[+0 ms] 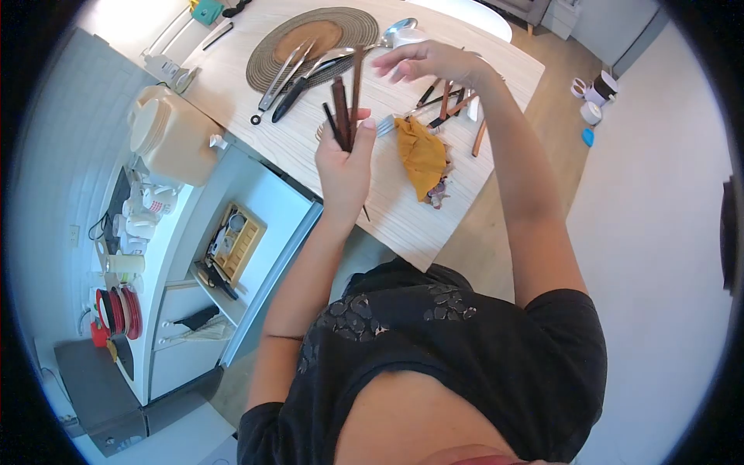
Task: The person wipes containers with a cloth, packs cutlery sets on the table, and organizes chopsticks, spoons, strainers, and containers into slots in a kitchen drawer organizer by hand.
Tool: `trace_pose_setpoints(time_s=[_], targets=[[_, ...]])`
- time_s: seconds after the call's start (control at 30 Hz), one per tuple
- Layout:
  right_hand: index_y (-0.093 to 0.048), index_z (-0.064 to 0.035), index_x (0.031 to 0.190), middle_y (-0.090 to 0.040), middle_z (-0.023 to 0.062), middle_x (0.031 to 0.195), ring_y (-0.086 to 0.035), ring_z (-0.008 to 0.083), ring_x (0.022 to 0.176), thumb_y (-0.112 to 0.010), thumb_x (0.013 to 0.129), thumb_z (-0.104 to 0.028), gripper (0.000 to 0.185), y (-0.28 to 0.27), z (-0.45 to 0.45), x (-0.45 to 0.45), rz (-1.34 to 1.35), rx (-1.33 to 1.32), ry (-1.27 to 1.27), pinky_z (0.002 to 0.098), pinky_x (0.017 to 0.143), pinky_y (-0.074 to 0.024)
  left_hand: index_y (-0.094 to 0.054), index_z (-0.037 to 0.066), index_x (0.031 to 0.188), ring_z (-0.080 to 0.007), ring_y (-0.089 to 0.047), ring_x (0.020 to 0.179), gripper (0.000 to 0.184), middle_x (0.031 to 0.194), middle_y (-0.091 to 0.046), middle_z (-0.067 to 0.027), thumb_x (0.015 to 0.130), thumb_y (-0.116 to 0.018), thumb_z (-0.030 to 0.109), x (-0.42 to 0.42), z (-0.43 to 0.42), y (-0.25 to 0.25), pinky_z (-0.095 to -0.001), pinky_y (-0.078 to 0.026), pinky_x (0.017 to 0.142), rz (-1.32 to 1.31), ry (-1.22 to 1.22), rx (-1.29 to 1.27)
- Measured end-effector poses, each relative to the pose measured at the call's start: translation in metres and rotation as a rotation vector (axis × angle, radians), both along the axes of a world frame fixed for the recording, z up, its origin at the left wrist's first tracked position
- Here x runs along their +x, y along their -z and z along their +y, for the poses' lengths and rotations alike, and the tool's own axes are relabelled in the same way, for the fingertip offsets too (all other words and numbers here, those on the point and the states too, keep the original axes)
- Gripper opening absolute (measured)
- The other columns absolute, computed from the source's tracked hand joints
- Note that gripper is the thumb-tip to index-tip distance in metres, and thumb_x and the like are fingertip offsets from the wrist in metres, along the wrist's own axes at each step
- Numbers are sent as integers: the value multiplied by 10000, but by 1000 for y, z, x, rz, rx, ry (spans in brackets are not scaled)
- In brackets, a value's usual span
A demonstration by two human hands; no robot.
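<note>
My left hand (pixel 343 167) is closed around a bundle of brown and black chopsticks (pixel 341 108), held upright above the table's near part. One thin tip pokes out below the fist. Silver fork tines (pixel 385 125) show beside my left thumb; whether the fork is in the hand or on the table I cannot tell. My right hand (pixel 422 62) hovers over the table with fingers stretched and apart, nothing visible in it. Beneath and right of it lie several loose chopsticks (pixel 446 101). A crumpled mustard-yellow cloth (pixel 421 159) with a patterned edge rests between my forearms.
On the pale wooden table (pixel 422 240) lie a round woven placemat (pixel 364 27), metal tongs (pixel 277 85), a black-handled utensil (pixel 291 101) and a large metal spoon (pixel 401 25). To the left stand a beige jug (pixel 182 139) and an open drawer with a wooden organizer (pixel 246 246).
</note>
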State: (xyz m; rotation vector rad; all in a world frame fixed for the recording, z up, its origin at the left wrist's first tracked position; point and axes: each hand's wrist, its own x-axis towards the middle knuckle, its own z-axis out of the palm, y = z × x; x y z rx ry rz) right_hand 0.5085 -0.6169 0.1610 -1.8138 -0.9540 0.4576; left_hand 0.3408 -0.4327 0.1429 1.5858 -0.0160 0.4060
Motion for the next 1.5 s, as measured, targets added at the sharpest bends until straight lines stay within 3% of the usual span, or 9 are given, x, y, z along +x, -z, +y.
trace_pose_setpoints(time_s=[0.1, 0.37, 0.57, 0.7, 0.83, 0.93, 1.1, 1.17, 1.5], targets=[[-643, -200, 1118, -648, 38, 998, -626, 191, 922, -579, 847, -321, 304, 25, -7, 28, -471, -934, 269, 342, 792, -500, -627, 33, 969, -26, -439, 672, 147, 760, -516, 33, 894, -602, 157, -13, 9, -14, -186, -359, 600, 71, 73, 55], [-631, -153, 865, -558, -4, 954, -567, 179, 951, -598, 806, -246, 115, 70, -16, 21, -1302, -824, 16, 321, 728, -497, -609, -13, 1058, -41, -429, 579, 276, 630, -460, 47, 946, -524, 225, -12, 10, -14, -197, -361, 556, 54, 141, -135], [-647, -155, 1008, -649, 21, 897, -629, 195, 833, -592, 855, -282, 206, -18, 12, -41, -806, -77, 562, 322, 723, -516, -469, -29, 1261, -253, -534, 1138, 472, 1216, -521, -137, 955, -473, 331, -7, 3, -18, -346, -440, 923, -56, 165, -136], [-632, -71, 1046, -667, 38, 774, -636, 129, 661, -640, 844, -298, 303, -49, 27, -97, -410, 443, 456, 256, 653, -516, -467, -47, 1250, -204, -490, 1177, 451, 1223, -529, -131, 956, -488, 294, 2, -12, -19, -309, -383, 972, -191, 134, -68], [-604, -19, 1112, -656, 88, 854, -634, 148, 776, -674, 818, -344, 444, -43, 47, -126, -11, 459, 341, 279, 743, -505, -514, 28, 1018, -70, -474, 670, 191, 884, -527, -30, 952, -510, 208, -9, -14, -24, -228, -426, 606, 1, 293, -76], [-446, -35, 1316, -505, 182, 1221, -445, 258, 1183, -685, 760, -478, 749, 4, 57, -123, -295, 630, 417, 378, 999, -344, -460, 52, 1038, -87, -469, 662, 186, 812, -487, -14, 942, -528, 196, -6, -14, -29, -239, -440, 624, -218, 158, -296], [-419, -50, 1319, -578, 116, 1065, -559, 215, 985, -670, 808, -412, 675, 41, 60, -157, -69, 397, 154, 331, 885, -427, -437, 81, 992, -119, -491, 636, 230, 781, -485, -35, 897, -598, 215, -6, -1, -58, -303, -471, 606, -275, 230, -510], [-473, -57, 1231, -561, 50, 909, -559, 134, 817, -690, 812, -346, 553, 36, 63, -164, 624, 176, 51, 277, 749, -463, -458, 88, 1006, -127, -495, 612, 242, 762, -499, -40, 883, -616, 225, -7, -1, -58, -300, -477, 589, -236, 289, -508], [-438, -44, 1215, -503, -11, 850, -485, 85, 781, -559, 912, -358, 453, 35, 74, -175, 335, 634, 60, 231, 709, -429, -487, 62, 1022, -142, -548, 635, 264, 812, -561, -58, 847, -663, 152, -9, 6, -50, -285, -489, 590, -228, 444, -527]])
